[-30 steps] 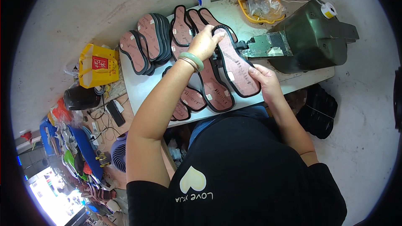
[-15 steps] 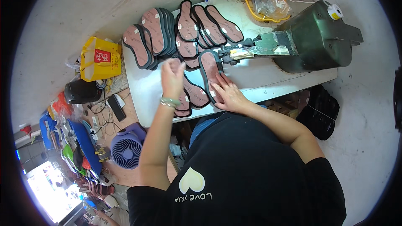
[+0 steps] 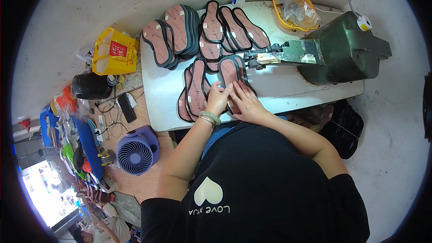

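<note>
Insole stacks (image 3: pixel 180 36) crowd the white table (image 3: pixel 288 85) beside the green machine (image 3: pixel 346 49). Left hand (image 3: pixel 219 100) and right hand (image 3: pixel 245 103), fingers loosely spread, press one insole (image 3: pixel 228 69) flat, apparently ungripped.

Your left hand (image 3: pixel 219 99) and right hand (image 3: pixel 245 103) lie side by side, fingers stretched forward and flat, palms down. Both forearms angle in from the near edge, elbows bent.
</note>
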